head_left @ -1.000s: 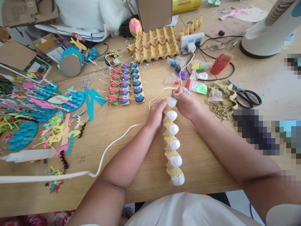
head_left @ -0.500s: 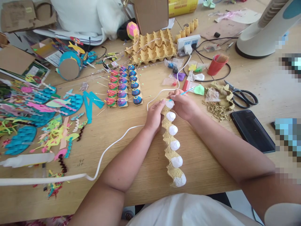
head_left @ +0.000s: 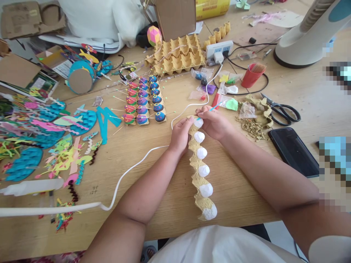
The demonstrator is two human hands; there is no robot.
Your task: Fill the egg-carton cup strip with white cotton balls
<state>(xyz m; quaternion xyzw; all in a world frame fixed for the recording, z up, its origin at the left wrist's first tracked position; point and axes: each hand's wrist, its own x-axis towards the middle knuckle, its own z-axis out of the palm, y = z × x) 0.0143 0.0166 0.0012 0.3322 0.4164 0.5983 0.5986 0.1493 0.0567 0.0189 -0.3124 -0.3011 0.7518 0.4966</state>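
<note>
A strip of egg carton [head_left: 196, 162] reaches from my hands toward my body, with several white clay lumps [head_left: 203, 171] along its right side. My left hand [head_left: 181, 133] grips the strip's far end, thumb on top and fingers partly hidden beneath. Between the closed fingers of my right hand [head_left: 215, 122] is a thin blue stick [head_left: 214, 107]. Its tip meets the farthest white lump [head_left: 197, 122]. Painted egg-carton strips [head_left: 142, 100] in red, purple and blue, with pins sticking out, stand beyond my left hand.
A white cable [head_left: 120, 175] snakes across the table from a power strip [head_left: 219, 48]. Scissors [head_left: 282, 111], a black phone [head_left: 293, 151] and a red cup [head_left: 252, 75] lie to the right. Paper and foam crafts [head_left: 63, 153] crowd the left. Egg trays [head_left: 178, 54] sit at the back.
The carton strip's near end has shifted slightly toward me. Both hands keep their holds, with the blue stick still at the farthest white lump.
</note>
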